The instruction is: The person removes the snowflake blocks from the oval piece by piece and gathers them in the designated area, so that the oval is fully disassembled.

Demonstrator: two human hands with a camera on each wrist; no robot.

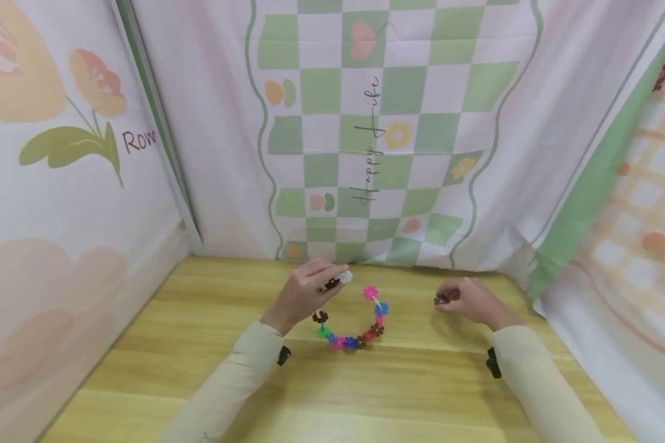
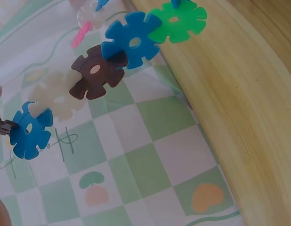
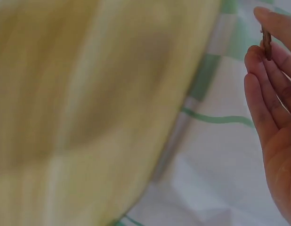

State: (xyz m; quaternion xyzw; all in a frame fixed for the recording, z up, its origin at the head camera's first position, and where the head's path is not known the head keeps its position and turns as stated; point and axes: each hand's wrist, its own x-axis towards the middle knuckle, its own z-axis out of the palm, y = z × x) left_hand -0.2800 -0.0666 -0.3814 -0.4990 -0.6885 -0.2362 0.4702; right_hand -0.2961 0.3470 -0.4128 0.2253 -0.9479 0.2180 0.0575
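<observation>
My left hand grips one end of a chain of interlocking flower-shaped plastic discs. The chain hangs in a curve above or against the table, its other end a pink disc. In the left wrist view a brown disc sits by the fingers at the left edge, joined to a blue disc, then a white one, a brown disc and more. To the right, apart from the chain, my right hand pinches a single brown disc between thumb and fingertips, seen edge-on in the right wrist view.
Both hands are over the far part of a wooden table. A green-and-white checked curtain hangs just behind its back edge, with printed cloth walls on the left and right. Dark straps show at the wrists.
</observation>
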